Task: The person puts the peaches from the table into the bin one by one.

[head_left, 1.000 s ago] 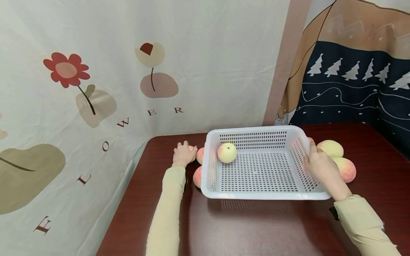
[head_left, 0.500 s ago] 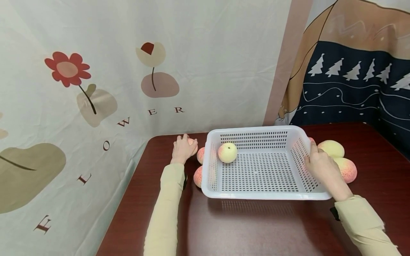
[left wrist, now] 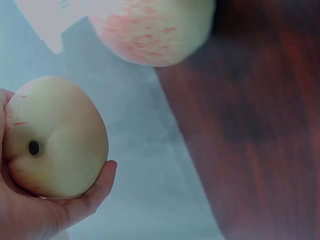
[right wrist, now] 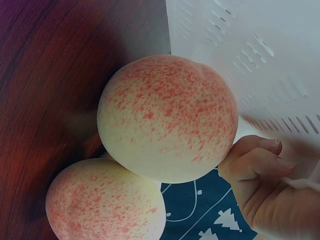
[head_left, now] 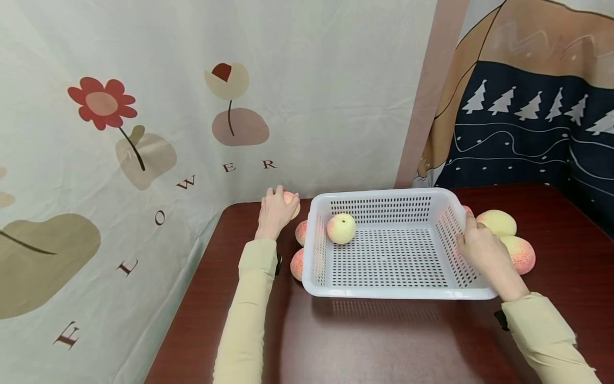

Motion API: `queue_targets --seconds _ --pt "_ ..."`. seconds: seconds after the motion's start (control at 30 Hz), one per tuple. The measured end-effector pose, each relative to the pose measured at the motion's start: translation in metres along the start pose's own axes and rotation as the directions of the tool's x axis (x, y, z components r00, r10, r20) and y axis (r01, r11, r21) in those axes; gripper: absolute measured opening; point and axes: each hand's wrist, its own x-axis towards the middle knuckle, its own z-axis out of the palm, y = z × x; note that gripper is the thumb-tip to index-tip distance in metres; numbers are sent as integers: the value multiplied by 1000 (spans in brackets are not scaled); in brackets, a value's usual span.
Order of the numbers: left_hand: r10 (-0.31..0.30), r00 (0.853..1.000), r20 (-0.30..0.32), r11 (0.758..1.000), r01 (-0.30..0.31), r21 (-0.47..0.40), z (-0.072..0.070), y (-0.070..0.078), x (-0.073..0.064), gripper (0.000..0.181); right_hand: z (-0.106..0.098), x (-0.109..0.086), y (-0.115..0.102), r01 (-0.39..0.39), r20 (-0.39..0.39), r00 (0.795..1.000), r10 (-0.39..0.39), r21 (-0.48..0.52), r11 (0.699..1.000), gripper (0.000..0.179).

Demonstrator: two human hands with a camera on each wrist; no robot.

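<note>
My left hand (head_left: 275, 212) holds a peach (head_left: 292, 202) with pink blush near the table's far edge. In the left wrist view, fingers and thumb wrap this pale peach (left wrist: 60, 135), its dark stem pit showing. My right hand (head_left: 484, 253) grips the right rim of a white perforated plastic basket (head_left: 384, 293), fingers curled over the edge. One pale yellow peach (head_left: 341, 229) sits in the basket's back left part. In the right wrist view, a red-speckled peach (right wrist: 167, 120) lies right beside the right hand (right wrist: 280, 185).
Left of the basket lie two peaches (head_left: 297, 264), partly covered by its rim. Several more peaches (head_left: 496, 223) rest to its right, close to the right forearm. A dark red wooden table (head_left: 374, 341) carries everything; a printed cloth curtain (head_left: 336, 106) hangs behind it.
My left hand has taken hold of the peach and raised it up and away toward the curtain. The right hand and the basket have stayed in place.
</note>
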Motion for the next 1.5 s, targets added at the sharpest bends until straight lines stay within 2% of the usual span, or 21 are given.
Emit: queue_targets --seconds 0.23,0.67,0.87,1.1,1.33,1.5 --pt "41 999 -27 999 -41 10 -8 24 2 51 0 0 -1 1 -7 1000 -1 -5 1000 67" --pt "132 990 45 987 -135 87 -6 79 1 52 0 1 1 3 -5 1000 -3 -3 1000 67" --pt "199 977 78 974 -206 91 -2 103 -2 51 1 1 0 1 -7 1000 -1 -6 1000 67" --pt "243 957 156 960 -260 101 7 125 -7 55 1 1 0 4 -13 1000 -4 -11 1000 67" --pt "290 937 196 939 -318 133 28 134 -11 47 1 0 -1 -2 -1 1000 2 -7 1000 67" --pt "327 909 258 911 -376 171 42 140 -13 44 0 0 0 0 -7 1000 0 -6 1000 67"
